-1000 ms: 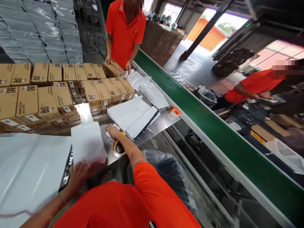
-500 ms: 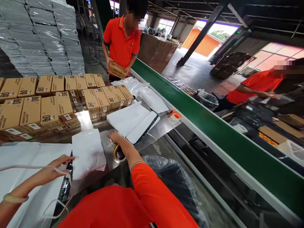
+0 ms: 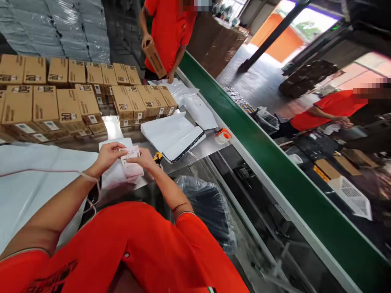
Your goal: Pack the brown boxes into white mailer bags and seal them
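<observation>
Between my hands is a printed shipping label [image 3: 132,166], held over a white packed mailer bag [image 3: 111,176]. My left hand [image 3: 110,156] pinches the label's upper left edge between thumb and fingers. On its right edge, my right hand [image 3: 143,158] grips with thumb and fingers. The packed bag lies on the metal table, partly hidden by the label and my hands. A tape roll with a yellow part [image 3: 158,158] sits just right of my right hand, half covered by my arm. A pale cord [image 3: 70,171] runs across my left wrist.
Rows of brown cartons [image 3: 45,106] stand at the table's back. Stacked white mailers [image 3: 174,136] and an orange tape roll [image 3: 224,135] lie to the right, near a green conveyor belt [image 3: 259,156]. A co-worker [image 3: 171,36] holds a carton across the table. A lined bin [image 3: 207,207] stands below.
My right hand has come back from beside the tape roll to the packed bag. My left hand has moved over the bag, and both hands now hold a label. The co-worker's carton is tilted more upright.
</observation>
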### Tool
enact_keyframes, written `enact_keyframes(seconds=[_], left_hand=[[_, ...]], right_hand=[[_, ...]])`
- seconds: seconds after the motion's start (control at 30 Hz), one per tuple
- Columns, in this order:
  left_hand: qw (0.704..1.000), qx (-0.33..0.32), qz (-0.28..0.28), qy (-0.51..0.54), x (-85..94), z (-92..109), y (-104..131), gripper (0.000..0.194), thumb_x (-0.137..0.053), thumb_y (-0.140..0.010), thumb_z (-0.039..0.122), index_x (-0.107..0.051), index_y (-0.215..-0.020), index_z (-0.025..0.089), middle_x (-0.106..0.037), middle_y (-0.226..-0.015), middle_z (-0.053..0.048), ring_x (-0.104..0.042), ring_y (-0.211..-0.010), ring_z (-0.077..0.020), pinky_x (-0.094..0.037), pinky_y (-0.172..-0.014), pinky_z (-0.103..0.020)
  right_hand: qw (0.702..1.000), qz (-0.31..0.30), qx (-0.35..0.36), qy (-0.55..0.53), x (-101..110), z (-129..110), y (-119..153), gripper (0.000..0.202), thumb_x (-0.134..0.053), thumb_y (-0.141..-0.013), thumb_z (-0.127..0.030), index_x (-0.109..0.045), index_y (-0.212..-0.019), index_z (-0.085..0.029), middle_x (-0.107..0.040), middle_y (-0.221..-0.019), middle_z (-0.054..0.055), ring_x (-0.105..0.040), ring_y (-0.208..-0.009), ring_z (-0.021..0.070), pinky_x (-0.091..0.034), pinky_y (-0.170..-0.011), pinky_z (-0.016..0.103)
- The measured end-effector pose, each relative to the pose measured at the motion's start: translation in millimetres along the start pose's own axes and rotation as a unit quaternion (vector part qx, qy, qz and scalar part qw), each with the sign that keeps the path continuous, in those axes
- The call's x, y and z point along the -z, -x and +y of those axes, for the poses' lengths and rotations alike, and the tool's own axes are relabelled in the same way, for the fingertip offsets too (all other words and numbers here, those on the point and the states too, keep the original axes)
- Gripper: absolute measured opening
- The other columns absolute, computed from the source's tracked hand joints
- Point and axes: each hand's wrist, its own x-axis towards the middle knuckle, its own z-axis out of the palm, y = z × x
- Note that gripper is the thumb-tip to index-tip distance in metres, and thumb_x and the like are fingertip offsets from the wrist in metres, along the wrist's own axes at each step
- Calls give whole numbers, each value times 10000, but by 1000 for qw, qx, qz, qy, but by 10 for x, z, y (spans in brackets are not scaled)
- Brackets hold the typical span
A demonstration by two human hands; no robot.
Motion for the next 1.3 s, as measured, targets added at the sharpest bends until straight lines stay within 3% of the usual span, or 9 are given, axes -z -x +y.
enact_keyframes(seconds=[0.1, 0.2, 0.3, 0.47, 0.53, 0.67, 0.83, 1.1, 1.3], left_hand=[[997, 32, 37, 57, 57, 88, 50, 609, -1046, -408, 521, -747, -800, 165, -704, -730, -13, -637, -677, -164, -530, -648, -277], [993, 71, -3, 91, 102, 165, 139, 646, -1074, -359, 483, -789, -832, 149, -763, -787, -38, -673, -698, -182, -552, -651, -287], [989, 90, -18, 113, 128, 206, 236, 642, -1092, -325, 469, -805, -795, 138, -793, -801, -62, -690, -699, -197, -576, -660, -306], [991, 96, -47, 79, 282, 244, 363, 510, -1073, -380, 401, -829, -736, 130, -785, -768, -62, -670, -672, -185, -527, -627, -277], [993, 87, -59, 60, 354, 273, 406, 463, -1059, -415, 391, -832, -721, 130, -775, -759, -58, -668, -684, -181, -516, -642, -270], [995, 73, -63, 40, 451, 344, 468, 458, -1053, -426, 411, -836, -719, 134, -757, -739, -50, -649, -674, -178, -509, -647, -279], [995, 64, -74, 16, 533, 407, 514, 482, -1052, -444, 438, -843, -754, 134, -762, -761, -61, -660, -682, -193, -520, -649, -297], [996, 61, -63, -18, 583, 445, 561, 355, -1012, -587, 398, -832, -757, 144, -727, -716, -53, -696, -694, -234, -541, -629, -309], [992, 44, -107, -45, 654, 298, 534, 401, -985, -621, 485, -820, -774, 153, -701, -703, -51, -681, -707, -229, -534, -633, -300]], right_hand=[[996, -8, -44, -71, -129, 76, 234, 432, -1000, -537, -334, -814, -881, -151, -804, -873, 14, -685, -795, 178, -544, -756, 282], [996, -16, -53, -76, -199, 101, 406, 428, -994, -548, -399, -832, -870, -168, -812, -861, 18, -701, -785, 192, -558, -734, 288], [998, -26, -52, -14, -187, 35, 478, 384, -976, -621, -478, -802, -779, -173, -755, -727, 9, -672, -694, 183, -530, -655, 279], [989, 100, 99, 51, -18, -182, 384, 370, -845, -832, -568, -814, -843, -199, -788, -823, 39, -690, -791, 192, -535, -731, 297], [979, 112, 147, 86, 21, -255, 318, 336, -840, -857, -542, -833, -874, -207, -811, -904, 54, -704, -860, 203, -542, -782, 311], [966, 48, 195, 161, 15, -366, 224, 308, -792, -929, -503, -850, -917, -201, -815, -977, 72, -709, -913, 211, -521, -779, 309], [959, -14, 185, 216, -31, -483, 180, 280, -782, -942, -461, -847, -920, -189, -807, -945, 68, -667, -854, 190, -449, -697, 285], [972, -30, 128, 195, -137, -645, 214, 262, -801, -870, -449, -809, -801, -197, -746, -827, 26, -564, -750, 163, -395, -686, 280], [981, -52, 99, 160, -186, -666, 208, 259, -807, -777, -441, -736, -720, -198, -662, -726, -2, -536, -727, 153, -380, -682, 278]])
